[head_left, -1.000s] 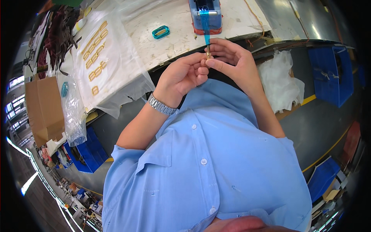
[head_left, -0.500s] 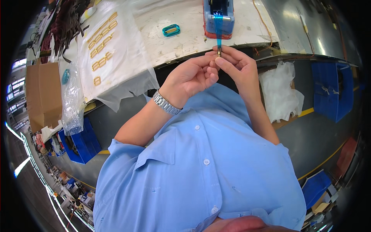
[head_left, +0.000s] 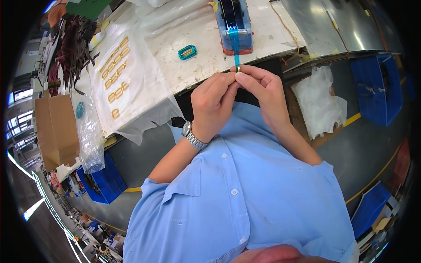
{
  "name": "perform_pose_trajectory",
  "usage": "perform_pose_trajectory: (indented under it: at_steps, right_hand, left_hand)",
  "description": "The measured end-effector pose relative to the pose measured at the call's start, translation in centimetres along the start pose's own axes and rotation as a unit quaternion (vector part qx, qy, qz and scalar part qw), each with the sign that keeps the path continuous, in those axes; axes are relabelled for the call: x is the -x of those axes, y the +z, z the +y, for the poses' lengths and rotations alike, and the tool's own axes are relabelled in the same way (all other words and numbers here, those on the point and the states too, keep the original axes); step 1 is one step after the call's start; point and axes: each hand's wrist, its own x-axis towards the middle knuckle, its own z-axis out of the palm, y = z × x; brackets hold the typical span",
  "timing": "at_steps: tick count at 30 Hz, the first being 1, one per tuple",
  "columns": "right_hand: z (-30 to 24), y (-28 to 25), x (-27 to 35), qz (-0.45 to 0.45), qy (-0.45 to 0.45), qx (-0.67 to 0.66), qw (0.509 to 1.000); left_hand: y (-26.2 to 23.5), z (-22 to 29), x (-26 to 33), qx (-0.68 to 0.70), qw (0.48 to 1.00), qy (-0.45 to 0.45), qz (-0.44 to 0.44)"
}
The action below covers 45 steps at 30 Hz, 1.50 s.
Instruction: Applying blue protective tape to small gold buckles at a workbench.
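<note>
While both hands stay pinched together at the table edge, the head view shows the pair slightly lower in the picture than a second ago, and the blue tape strip from the dispenser now looks longer and taut. The left hand and right hand close their fingers on a small gold buckle at the strip's end. My judgement: tape is being drawn out onto the buckle. A tape-wrapped buckle lies on the table; bare gold buckles lie on plastic sheet.
</note>
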Motion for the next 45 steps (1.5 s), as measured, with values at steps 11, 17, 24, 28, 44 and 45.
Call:
perform_pose_trajectory:
  at_steps: [11,17,24,28,44,45]
  right_hand:
    - [0.5,0.6,0.2,-0.002,-0.042,0.045,0.998]
    - [0.9,0.4,0.1,-0.008,-0.041,0.027,0.999]
    - [0.4,-1.3,-1.0,-0.045,-0.023,0.121,0.991]
    - [-0.7,-1.5,-2.5,-0.036,-0.138,0.209,0.967]
    - [-1.9,-1.5,-3.9,-0.042,-0.145,0.21,0.966]
    - [-2.0,-1.3,-3.8,-0.044,-0.141,0.196,0.969]
  left_hand:
    - [-1.3,0.9,-3.3,0.081,0.983,-0.15,-0.069]
    - [-2.1,0.6,-5.5,0.139,0.948,-0.243,-0.152]
    - [-3.0,-0.6,-7.8,0.157,0.921,-0.282,-0.216]
    - [-3.5,-0.7,-8.7,0.236,0.889,-0.322,-0.227]
    - [-3.3,0.8,-8.5,0.063,0.955,-0.248,-0.152]
    - [-3.0,1.2,-7.8,0.063,0.955,-0.247,-0.152]
